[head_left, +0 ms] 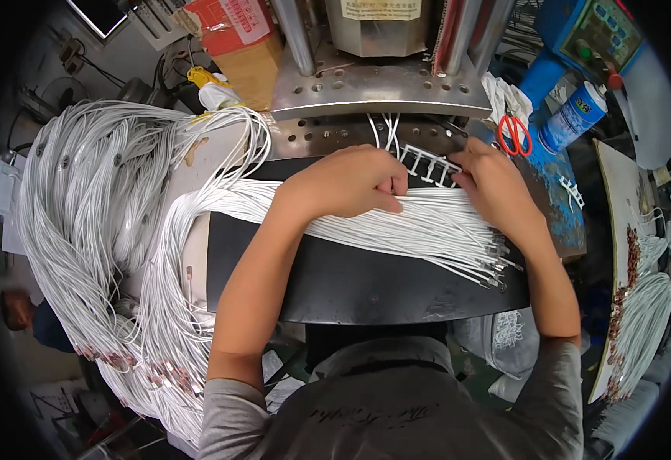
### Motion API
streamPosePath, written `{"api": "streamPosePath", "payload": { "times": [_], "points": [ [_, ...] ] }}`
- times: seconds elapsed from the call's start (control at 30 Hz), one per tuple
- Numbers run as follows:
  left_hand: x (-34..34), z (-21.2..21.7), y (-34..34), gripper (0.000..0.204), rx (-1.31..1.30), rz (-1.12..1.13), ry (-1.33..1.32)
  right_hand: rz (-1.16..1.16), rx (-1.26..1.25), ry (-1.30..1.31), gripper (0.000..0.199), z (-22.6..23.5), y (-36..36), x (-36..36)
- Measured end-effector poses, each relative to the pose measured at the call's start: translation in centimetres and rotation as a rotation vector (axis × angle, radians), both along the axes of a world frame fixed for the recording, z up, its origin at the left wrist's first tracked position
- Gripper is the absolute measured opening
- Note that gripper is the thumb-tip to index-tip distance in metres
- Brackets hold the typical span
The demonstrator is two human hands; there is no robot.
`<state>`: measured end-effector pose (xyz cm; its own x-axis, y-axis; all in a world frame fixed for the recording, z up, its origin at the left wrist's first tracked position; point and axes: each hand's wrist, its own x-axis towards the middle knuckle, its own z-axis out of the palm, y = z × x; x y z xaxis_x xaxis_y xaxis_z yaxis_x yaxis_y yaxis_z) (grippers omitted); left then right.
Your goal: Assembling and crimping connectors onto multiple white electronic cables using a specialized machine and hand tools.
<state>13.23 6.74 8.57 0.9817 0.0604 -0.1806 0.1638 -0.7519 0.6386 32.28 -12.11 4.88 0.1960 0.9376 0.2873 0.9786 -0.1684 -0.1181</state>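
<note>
A thick bundle of white cables (427, 222) lies across the black work surface (335, 284), its metal-tipped ends at the right. Over the bundle, my left hand (347, 180) is closed with curled fingers; whatever is between them is hidden. My right hand (498, 184) pinches the right end of a white ladder-shaped plastic frame (431, 166). This frame sits just behind the bundle, between my two hands. A few white cables (385, 130) run from under the machine toward it.
A metal press (381, 92) stands straight ahead. Big hanks of white cable (98, 184) hang at the left. Red-handled scissors (515, 134), a blue spray can (575, 116) and a control box (600, 38) are at the right. More cables lie on a board (619, 268) far right.
</note>
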Motion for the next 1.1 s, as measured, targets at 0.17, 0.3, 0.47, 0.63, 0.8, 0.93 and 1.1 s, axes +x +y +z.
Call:
{"api": "streamPosePath", "payload": {
  "times": [0.17,0.3,0.47,0.63,0.8,0.93,1.1],
  "points": [
    [-0.7,-2.1,0.2,0.018,-0.076,-0.083,-0.297,0.069,0.149,0.508,0.016,0.0,0.5,-1.5],
    [-0.7,-1.5,-0.1,0.014,-0.081,-0.013,-0.205,0.067,0.232,0.534,0.016,-1.3,1.4,-1.0],
    [-0.7,-1.7,-0.4,0.013,-0.034,-0.069,-0.278,0.063,0.356,0.544,0.016,-0.7,1.1,-1.3],
    [-1.4,-1.8,-1.2,0.012,-0.01,0.007,-0.327,-0.061,0.603,0.595,0.015,1.7,-1.1,-0.3],
    [-1.4,-1.0,-2.0,0.012,0.036,0.028,-0.263,-0.256,0.543,0.006,0.018,2.1,-2.4,1.2],
    [-1.3,-0.4,-2.0,0.016,-0.014,-0.006,-0.21,-0.124,0.171,0.268,0.022,0.3,-1.1,0.5],
    [-1.6,-1.4,-1.8,0.021,0.073,-0.064,-0.316,-0.076,0.111,0.17,0.023,-0.6,-0.9,0.8]
  ]
}}
